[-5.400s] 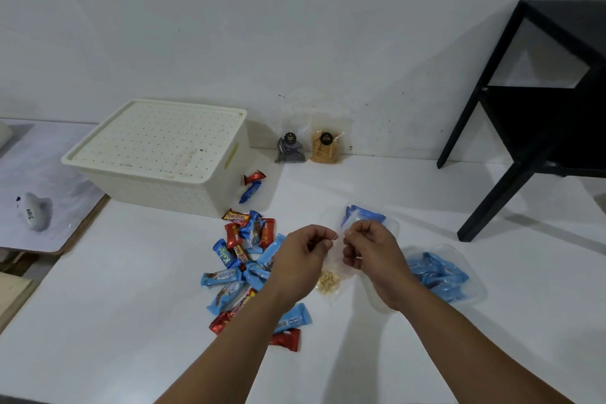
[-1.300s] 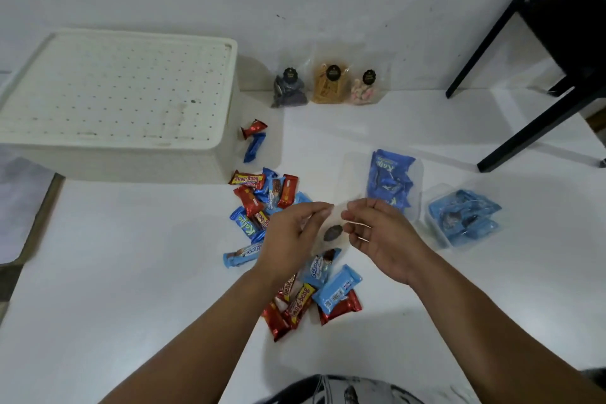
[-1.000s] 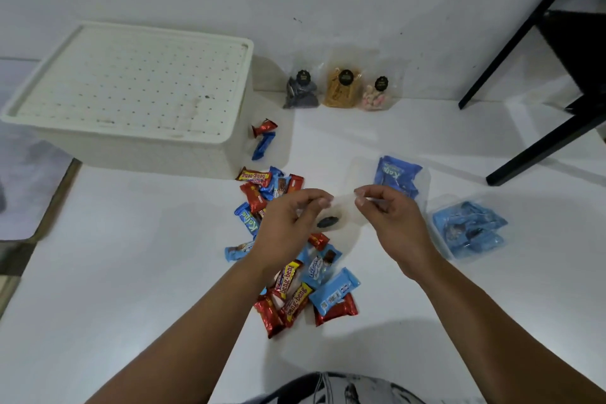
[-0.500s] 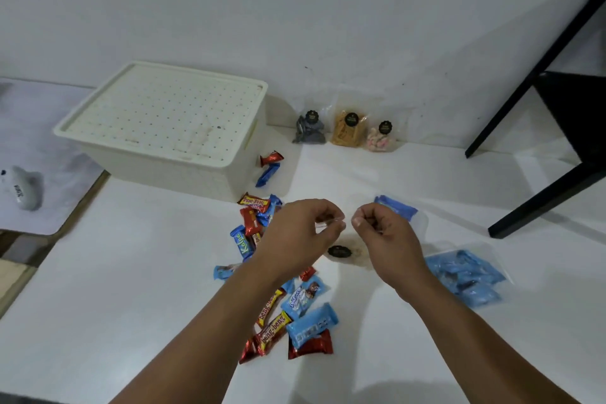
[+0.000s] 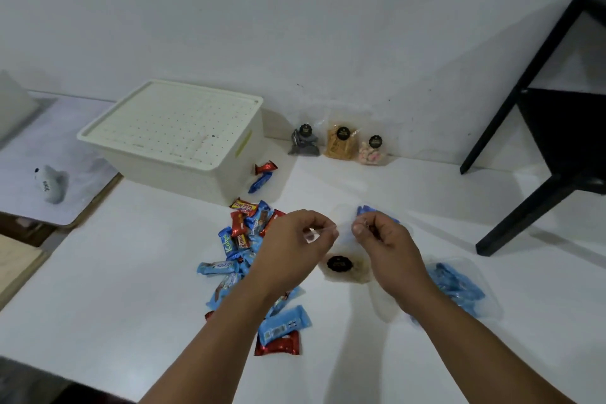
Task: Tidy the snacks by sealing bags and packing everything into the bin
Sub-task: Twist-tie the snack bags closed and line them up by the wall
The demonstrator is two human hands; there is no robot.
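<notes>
Clear bag (image 5: pixel 342 264) hangs upright (top edge level), both hands pinching.

A cream plastic storage bin (image 5: pixel 183 134) with a lid dotted in a regular grid of small holes sits on a plain white tabletop (image 5: pixel 114 272), beside a scatter of blue and red foil-wrapped candy bars (image 5: pixel 252 239), some with yellow lettering. Against the pale grey wall (image 5: pixel 295 10) stand 3 clear pouches with round black labels: 1 of dark grey pieces (image 5: pixel 304 143), 1 of golden-brown pieces (image 5: pixel 341 144), 1 of pink-and-white pieces (image 5: pixel 372 152). A black-framed side table (image 5: pixel 557 128) stands at right.
</notes>
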